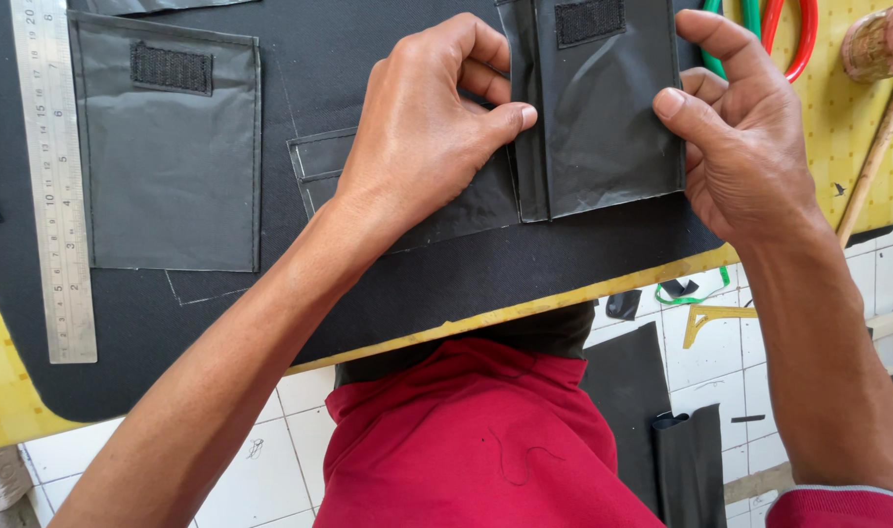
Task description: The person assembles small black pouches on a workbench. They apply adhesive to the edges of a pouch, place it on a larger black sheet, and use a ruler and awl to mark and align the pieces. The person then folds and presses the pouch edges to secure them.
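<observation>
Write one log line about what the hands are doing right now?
left hand: thumb pressing pocket piece's left edge | right hand: pinching its right edge | pocket piece: flat on black fabric panel | steel ruler: far left, untouched

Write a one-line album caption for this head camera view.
Left hand and right hand pinch a black pocket piece onto dark fabric, beside a steel ruler.

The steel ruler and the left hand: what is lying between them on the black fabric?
In the head view, a flat grey pocket piece with a dark fastener strip lies between the steel ruler and the left hand.
</observation>
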